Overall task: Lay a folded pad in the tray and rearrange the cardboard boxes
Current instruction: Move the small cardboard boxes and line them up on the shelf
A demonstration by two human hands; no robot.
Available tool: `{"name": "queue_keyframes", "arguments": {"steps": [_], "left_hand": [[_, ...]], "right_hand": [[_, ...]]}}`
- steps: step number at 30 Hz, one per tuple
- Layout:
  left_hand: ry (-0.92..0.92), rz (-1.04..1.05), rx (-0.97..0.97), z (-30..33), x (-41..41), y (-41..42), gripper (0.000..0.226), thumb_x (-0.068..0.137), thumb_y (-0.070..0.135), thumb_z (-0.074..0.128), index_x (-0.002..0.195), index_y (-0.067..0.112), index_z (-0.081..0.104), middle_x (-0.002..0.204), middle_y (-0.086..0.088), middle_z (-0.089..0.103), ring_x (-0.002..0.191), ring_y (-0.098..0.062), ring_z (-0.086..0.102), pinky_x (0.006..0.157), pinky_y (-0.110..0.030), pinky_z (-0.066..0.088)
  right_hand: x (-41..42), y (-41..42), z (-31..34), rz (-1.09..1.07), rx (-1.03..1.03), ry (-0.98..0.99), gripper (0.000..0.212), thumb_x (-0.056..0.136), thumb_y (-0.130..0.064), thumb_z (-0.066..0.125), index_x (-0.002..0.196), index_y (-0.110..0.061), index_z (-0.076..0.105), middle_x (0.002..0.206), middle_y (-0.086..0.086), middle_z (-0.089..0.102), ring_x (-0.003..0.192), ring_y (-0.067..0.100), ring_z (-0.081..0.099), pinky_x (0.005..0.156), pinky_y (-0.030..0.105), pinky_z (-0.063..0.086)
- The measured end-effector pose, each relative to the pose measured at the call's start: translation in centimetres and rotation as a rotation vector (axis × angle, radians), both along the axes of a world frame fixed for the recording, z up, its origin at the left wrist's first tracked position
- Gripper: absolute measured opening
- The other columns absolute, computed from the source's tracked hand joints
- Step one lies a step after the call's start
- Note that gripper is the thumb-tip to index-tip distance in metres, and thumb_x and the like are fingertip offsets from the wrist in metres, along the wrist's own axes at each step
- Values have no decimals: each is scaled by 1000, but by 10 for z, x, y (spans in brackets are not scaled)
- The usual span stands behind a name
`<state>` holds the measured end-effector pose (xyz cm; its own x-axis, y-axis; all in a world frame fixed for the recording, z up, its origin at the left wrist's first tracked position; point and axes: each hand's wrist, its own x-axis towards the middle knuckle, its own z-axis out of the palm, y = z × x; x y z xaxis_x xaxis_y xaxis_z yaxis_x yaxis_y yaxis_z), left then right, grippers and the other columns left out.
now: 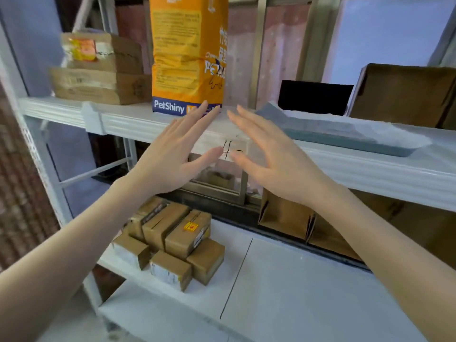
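My left hand [177, 154] and right hand [274, 159] are both raised flat and open, fingers stretched, palms turned toward each other, holding nothing. They hover close in front of the upper shelf [138, 124], at its front edge, with a small gap between them. My left fingertips reach up to the foot of the orange bag [188, 53], which stands upright on that shelf; I cannot tell whether they touch it. Right of the bag on the same shelf lies the grey tray [345, 139], with a white pad [328, 119] spread in it. Left of the bag two cardboard boxes [101, 77] sit stacked. Behind the tray a black box [315, 97] and a large brown box [404, 95] stand. Below the upper shelf, on the lower shelf [283, 280], a cluster of small cardboard boxes [172, 240] lies piled.
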<state>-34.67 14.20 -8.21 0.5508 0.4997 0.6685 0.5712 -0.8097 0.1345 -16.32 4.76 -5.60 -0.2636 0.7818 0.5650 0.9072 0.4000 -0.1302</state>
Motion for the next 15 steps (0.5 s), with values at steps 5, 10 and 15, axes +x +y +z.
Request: {"name": "queue_keyframes", "arguments": {"steps": [5, 10, 15], "left_hand": [[36, 86, -94, -53, -46, 1, 71, 87, 65, 30, 147, 44, -1, 156, 18, -3, 139, 5, 1, 116, -31, 7], [65, 119, -246, -113, -75, 14, 72, 84, 68, 27, 145, 45, -3, 158, 16, -3, 144, -7, 10, 113, -32, 15], [155, 125, -414, -184, -83, 48, 76, 83, 71, 28, 147, 44, -3, 160, 11, -2, 146, -14, 8, 118, -41, 14]], "right_hand": [[-32, 13, -48, 156, -76, -46, 60, 94, -40, 45, 147, -30, 20, 158, -6, 16, 144, 9, 13, 115, 28, 10], [-44, 43, -108, 173, -262, -48, 62, 93, -42, 45, 147, -32, 16, 158, -6, 14, 145, 10, 12, 119, 35, 14], [-36, 91, -176, 60, -505, 4, 69, 91, -47, 47, 148, -34, 11, 159, -9, 8, 145, 12, 11, 117, 39, 22]]}}
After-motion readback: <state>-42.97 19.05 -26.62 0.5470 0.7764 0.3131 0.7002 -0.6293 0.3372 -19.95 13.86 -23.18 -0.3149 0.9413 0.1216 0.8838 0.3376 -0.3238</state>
